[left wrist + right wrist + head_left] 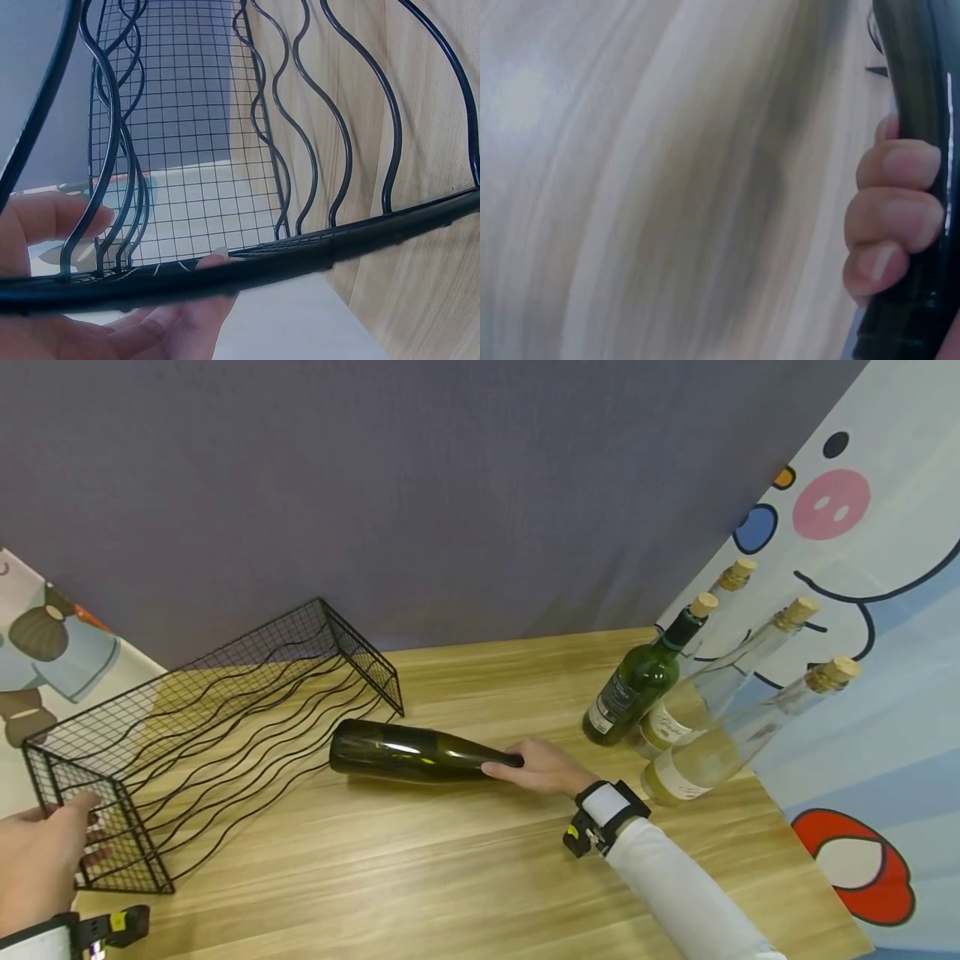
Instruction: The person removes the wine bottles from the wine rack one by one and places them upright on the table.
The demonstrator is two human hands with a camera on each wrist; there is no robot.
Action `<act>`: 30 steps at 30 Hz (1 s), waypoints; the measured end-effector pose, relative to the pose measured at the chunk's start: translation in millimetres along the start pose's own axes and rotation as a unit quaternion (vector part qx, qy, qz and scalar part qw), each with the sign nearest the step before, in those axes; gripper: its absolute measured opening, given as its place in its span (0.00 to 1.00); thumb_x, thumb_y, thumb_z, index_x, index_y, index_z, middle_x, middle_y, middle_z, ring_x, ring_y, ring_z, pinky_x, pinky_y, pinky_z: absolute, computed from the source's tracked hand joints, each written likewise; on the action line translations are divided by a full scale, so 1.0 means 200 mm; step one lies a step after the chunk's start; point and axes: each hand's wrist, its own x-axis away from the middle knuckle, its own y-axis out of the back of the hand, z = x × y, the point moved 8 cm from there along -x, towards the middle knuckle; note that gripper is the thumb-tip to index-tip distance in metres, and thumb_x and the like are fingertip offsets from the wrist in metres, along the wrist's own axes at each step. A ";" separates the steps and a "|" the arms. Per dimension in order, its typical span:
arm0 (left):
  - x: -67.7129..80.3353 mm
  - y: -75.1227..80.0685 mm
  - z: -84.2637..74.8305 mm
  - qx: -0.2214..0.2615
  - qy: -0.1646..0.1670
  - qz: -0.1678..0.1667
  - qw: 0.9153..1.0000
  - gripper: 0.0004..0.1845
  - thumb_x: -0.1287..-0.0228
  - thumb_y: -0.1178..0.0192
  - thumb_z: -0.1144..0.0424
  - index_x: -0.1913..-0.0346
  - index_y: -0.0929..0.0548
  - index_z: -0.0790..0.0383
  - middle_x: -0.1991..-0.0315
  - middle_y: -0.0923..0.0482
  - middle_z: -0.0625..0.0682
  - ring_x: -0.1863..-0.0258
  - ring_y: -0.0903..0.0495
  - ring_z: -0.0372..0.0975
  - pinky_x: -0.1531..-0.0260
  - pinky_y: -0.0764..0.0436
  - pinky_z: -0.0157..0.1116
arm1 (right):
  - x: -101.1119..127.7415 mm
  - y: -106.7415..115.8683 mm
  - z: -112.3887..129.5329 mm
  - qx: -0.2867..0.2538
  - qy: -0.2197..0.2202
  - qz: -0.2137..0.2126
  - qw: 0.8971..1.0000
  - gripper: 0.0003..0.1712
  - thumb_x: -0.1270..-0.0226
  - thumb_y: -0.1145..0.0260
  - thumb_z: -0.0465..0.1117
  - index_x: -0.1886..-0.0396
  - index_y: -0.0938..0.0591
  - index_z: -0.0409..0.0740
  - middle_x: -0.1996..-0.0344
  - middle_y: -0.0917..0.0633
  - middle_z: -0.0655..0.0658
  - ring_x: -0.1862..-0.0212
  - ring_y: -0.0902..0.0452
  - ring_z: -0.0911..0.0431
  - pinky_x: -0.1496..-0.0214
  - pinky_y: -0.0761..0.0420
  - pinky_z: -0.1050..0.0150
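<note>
right hand [542, 768] fingers [896, 217] wrapped round the neck of the dark bottle [405, 752], lying mid-bench. smooth, heavy, breakable glass, probably better supported under the body. left hand [41, 852] gripping the wire rack [225, 718] at the bench's left edge.

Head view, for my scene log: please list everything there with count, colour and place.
wire rack: 1, black, left on the table.
lying bottle: 1, dark green, table middle, beside the rack.
standing bottles: 4, one dark green, three clear, corked, right rear.
table: 1, light wood.
backdrop: 1, grey-purple, behind.
cartoon sheet: 1, pale blue, right.
left hand: 1, holds the rack's near end.
right hand: 1, grips the lying bottle's neck.
</note>
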 end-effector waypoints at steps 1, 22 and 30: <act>0.00 0.00 0.00 0.000 0.000 0.000 1.000 0.35 0.27 0.61 0.51 0.28 0.43 0.75 0.59 0.32 0.67 0.86 0.35 0.31 0.90 0.23 0.34 | 0.00 0.01 0.00 -0.003 -0.001 0.006 1.000 0.46 0.37 0.46 0.75 0.41 0.19 0.40 0.68 0.13 0.47 0.63 0.17 0.54 0.48 0.17 0.56; 0.03 0.02 -0.03 -0.021 -0.032 0.004 0.999 0.38 0.27 0.62 0.48 0.28 0.45 0.79 0.50 0.30 0.74 0.88 0.37 0.27 0.91 0.26 0.30 | 0.08 0.17 -0.05 -0.037 0.022 0.048 0.998 0.42 0.36 0.41 0.70 0.43 0.17 0.38 0.74 0.21 0.50 0.74 0.28 0.62 0.55 0.21 0.61; 0.03 0.02 -0.02 -0.020 -0.033 0.002 0.999 0.39 0.27 0.62 0.49 0.27 0.46 0.79 0.49 0.31 0.75 0.87 0.37 0.28 0.91 0.25 0.31 | 0.11 0.22 -0.06 -0.061 0.002 0.062 0.996 0.42 0.35 0.43 0.70 0.42 0.20 0.38 0.90 0.32 0.55 0.85 0.37 0.61 0.78 0.29 0.67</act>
